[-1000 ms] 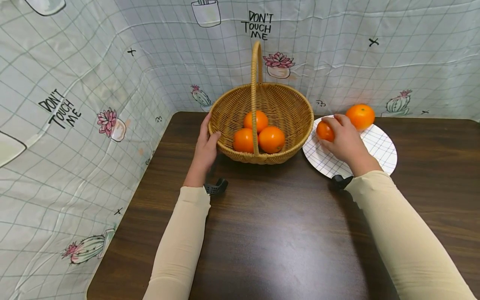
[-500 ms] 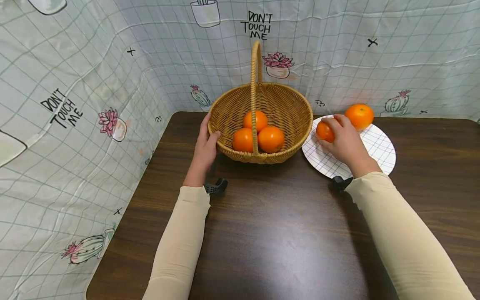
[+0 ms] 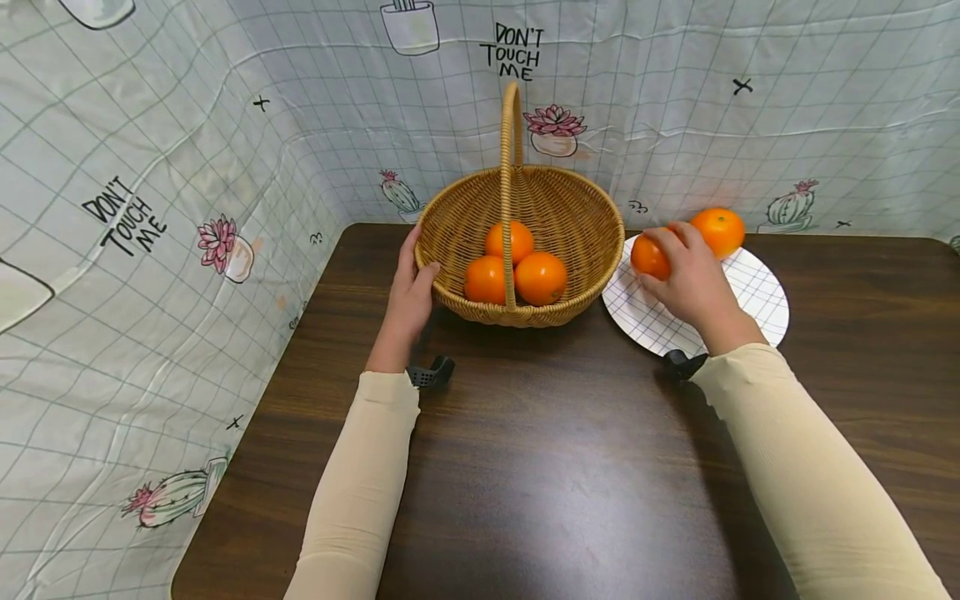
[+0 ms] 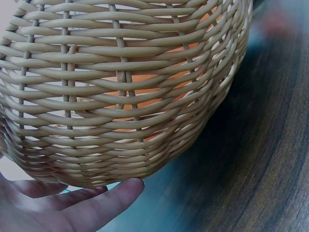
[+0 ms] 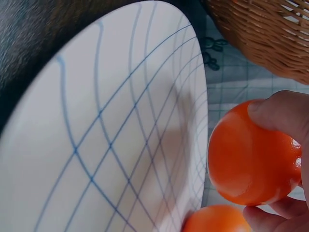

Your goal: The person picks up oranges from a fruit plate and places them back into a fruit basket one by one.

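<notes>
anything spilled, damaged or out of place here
Nothing looks spilled or damaged. The one mildly odd spot is the far orange, right at the back edge of the plate; I can't tell whether it rests fully on it. Three oranges lie inside the basket, and the right hand grips another orange.

This looks like a small staged recording corner, though whether it stands in a home, a lab or an office cannot be told. A dark wood-grain tabletop (image 3: pixel 525 467) meets a white grid-patterned cloth (image 3: pixel 652 67) that hangs behind it and along its left side, screening it in. Creases and soft folds show it is fabric, printed with cacti (image 3: pixel 791 207), potted succulents (image 3: pixel 555 125) and the words "DON'T TOUCH ME" (image 3: pixel 515 54). Black wrist devices (image 3: pixel 433 372) suggest a recording rig, while the wicker basket (image 3: pixel 585 200), checked plate (image 3: pixel 757 292) and orange fruits (image 3: pixel 542 278) are ordinary household goods.
</notes>
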